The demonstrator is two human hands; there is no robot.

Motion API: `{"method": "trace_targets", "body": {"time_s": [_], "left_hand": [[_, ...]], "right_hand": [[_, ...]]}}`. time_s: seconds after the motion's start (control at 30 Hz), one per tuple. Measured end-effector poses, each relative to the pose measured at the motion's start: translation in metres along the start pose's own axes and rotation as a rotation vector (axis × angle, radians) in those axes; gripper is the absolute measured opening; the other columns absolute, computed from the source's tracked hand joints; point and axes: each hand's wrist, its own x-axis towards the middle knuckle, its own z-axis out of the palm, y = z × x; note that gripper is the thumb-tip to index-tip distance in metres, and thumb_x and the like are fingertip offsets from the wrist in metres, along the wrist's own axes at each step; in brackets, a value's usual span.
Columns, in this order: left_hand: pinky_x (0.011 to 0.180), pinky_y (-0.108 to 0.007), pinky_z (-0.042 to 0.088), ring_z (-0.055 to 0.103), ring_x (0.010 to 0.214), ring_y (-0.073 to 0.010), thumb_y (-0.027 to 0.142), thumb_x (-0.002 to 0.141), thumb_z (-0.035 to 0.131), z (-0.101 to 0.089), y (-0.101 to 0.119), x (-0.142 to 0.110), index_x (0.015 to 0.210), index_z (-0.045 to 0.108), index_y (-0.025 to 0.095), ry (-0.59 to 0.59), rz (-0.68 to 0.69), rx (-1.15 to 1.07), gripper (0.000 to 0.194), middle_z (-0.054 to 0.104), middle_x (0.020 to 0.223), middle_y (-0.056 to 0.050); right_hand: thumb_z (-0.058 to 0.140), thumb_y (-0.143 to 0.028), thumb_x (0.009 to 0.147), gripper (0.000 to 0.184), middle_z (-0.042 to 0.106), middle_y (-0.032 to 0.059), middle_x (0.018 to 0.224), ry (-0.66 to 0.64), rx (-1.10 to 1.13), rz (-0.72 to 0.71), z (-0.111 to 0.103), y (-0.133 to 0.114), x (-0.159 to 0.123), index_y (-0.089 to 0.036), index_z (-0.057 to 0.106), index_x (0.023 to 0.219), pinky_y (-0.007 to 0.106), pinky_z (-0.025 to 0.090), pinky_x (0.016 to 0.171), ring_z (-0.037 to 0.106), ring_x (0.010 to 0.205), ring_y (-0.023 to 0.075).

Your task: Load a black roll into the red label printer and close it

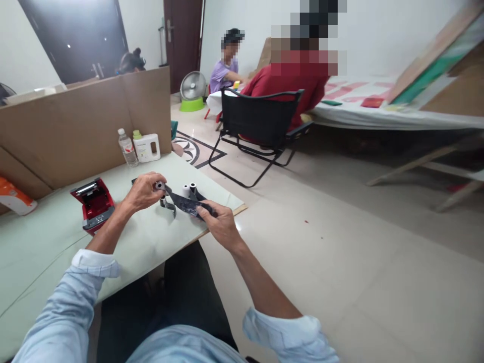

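Note:
My left hand (142, 191) is closed around a small paper roll (160, 186), and a dark strip of film (185, 203) runs from it to my right hand (221, 224), which pinches the strip's other end. Both hands hover just above the pale green table (45, 247) near its right corner. Two small white rolls (189, 189) stand on the table right behind the strip. A red label printer (94, 204) with its lid up sits to the left of my left hand.
A cardboard screen (83, 126) stands behind the table, with a water bottle (127, 147) and a white jug (147, 146) before it. An orange object (15, 197) lies at far left. A person in red sits in a black folding chair (260, 126); another sits farther back.

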Motion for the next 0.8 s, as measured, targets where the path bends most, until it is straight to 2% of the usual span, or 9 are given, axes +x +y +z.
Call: {"method": "trace_targets", "body": {"time_s": [0.1,0.17,0.33,0.43,0.53,0.63,0.8], "left_hand": [[0.07,-0.026,0.049,0.061,0.072,-0.0134,0.007,0.075,0.064,-0.021,0.002,-0.019,0.09,0.075,0.016,0.059,-0.026,0.008,0.021,0.071,0.083,-0.002],[0.071,-0.026,0.05,0.061,0.072,-0.0132,0.007,0.075,0.064,-0.038,0.003,-0.032,0.091,0.075,0.016,0.092,-0.051,0.033,0.022,0.07,0.083,-0.001],[0.074,-0.028,0.054,0.062,0.075,-0.0143,0.012,0.077,0.064,-0.086,-0.004,-0.067,0.093,0.074,0.017,0.177,-0.191,0.11,0.019,0.07,0.088,-0.003],[0.073,-0.028,0.055,0.064,0.075,-0.0151,0.014,0.078,0.064,-0.102,-0.019,-0.093,0.094,0.074,0.016,0.223,-0.295,0.131,0.019,0.072,0.09,-0.004],[0.074,-0.028,0.056,0.066,0.075,-0.0155,0.014,0.076,0.062,-0.103,-0.042,-0.123,0.096,0.074,0.016,0.239,-0.397,0.123,0.023,0.075,0.093,-0.005],[0.075,-0.029,0.056,0.066,0.075,-0.0162,0.015,0.075,0.061,-0.094,-0.07,-0.151,0.099,0.075,0.016,0.251,-0.472,0.129,0.028,0.076,0.093,-0.005],[0.082,-0.031,0.055,0.069,0.083,-0.0191,0.018,0.074,0.06,-0.079,-0.106,-0.18,0.101,0.078,0.017,0.268,-0.535,0.118,0.032,0.079,0.095,-0.005]], "right_hand": [[0.071,-0.056,0.092,0.038,0.074,0.0027,0.073,-0.034,0.121,0.065,0.015,-0.008,0.004,-0.019,0.073,0.091,0.028,0.056,0.057,0.065,0.057,0.0157],[0.074,-0.058,0.09,0.04,0.074,0.0024,0.072,-0.042,0.148,0.041,0.028,-0.014,0.01,-0.019,0.073,0.09,0.028,0.057,0.057,0.066,0.057,0.0157],[0.074,-0.053,0.093,0.032,0.073,0.0007,0.075,-0.09,0.15,-0.144,0.069,-0.035,0.029,-0.021,0.076,0.094,0.029,0.059,0.064,0.067,0.066,0.0159],[0.07,-0.046,0.098,0.025,0.076,0.0021,0.087,-0.157,0.112,-0.273,0.099,-0.047,0.037,-0.023,0.077,0.098,0.032,0.061,0.072,0.07,0.076,0.0174],[0.063,-0.037,0.102,0.021,0.078,0.0039,0.095,-0.242,0.063,-0.397,0.13,-0.051,0.04,-0.023,0.078,0.1,0.035,0.061,0.082,0.072,0.086,0.0198],[0.059,-0.025,0.102,0.02,0.078,0.0052,0.097,-0.317,0.019,-0.479,0.157,-0.045,0.037,-0.023,0.078,0.101,0.036,0.06,0.086,0.072,0.091,0.0208],[0.058,-0.012,0.098,0.024,0.079,0.0073,0.103,-0.401,-0.052,-0.565,0.188,-0.031,0.033,-0.022,0.079,0.105,0.039,0.059,0.094,0.073,0.099,0.0229]]}}
